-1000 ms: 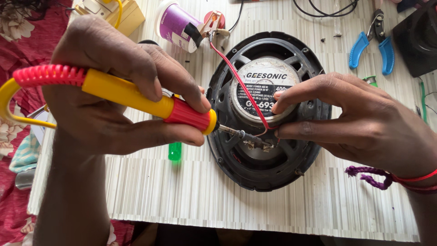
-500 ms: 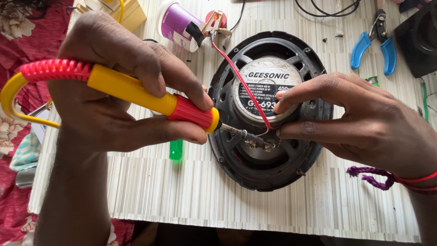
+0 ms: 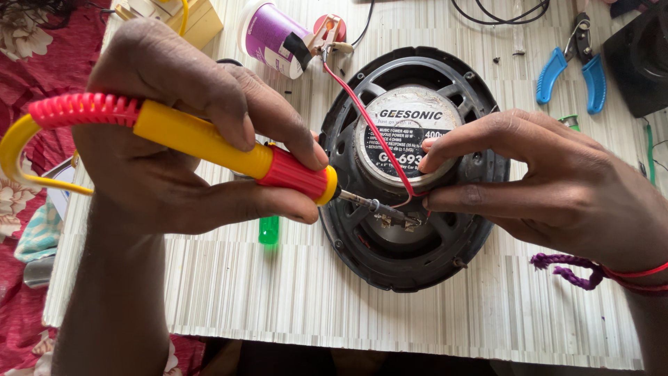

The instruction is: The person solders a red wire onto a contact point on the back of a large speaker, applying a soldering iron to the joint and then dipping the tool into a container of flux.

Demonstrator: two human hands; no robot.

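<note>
Not much has changed from half a second ago: the soldering iron [image 3: 229, 150] has crept a touch to the right and its metal tip sits at the same spot on the speaker [image 3: 415, 167], on the terminal at about 6 o'clock of the round magnet. Both hands stay where they were.

The left hand [image 3: 188, 139] is clenched around the iron's handle, yellow plastic with a red collar and a ribbed red strain relief feeding a yellow cord. The right hand [image 3: 557, 184] is pinching the thin red wire [image 3: 369, 115] between thumb and forefinger, right at the magnet's edge, touching the speaker. That wire runs up toward 11 o'clock to a red clip [image 3: 327, 31].

The speaker lies face down in the middle of the table [image 3: 313, 299], an oval black frame with a shiny metal magnet and a printed label on top.

Container-wise, there's just a purple and white cup [image 3: 271, 35] lying tilted at 11 o'clock of the speaker; can't tell what's in it.

Blue-handled pliers [image 3: 570, 66] sit at 2 o'clock, well apart. A little green translucent thing [image 3: 268, 230] peeks out under the left hand. The table has a pale, finely striped surface, red floral cloth [image 3: 28, 90] off to the left
</note>
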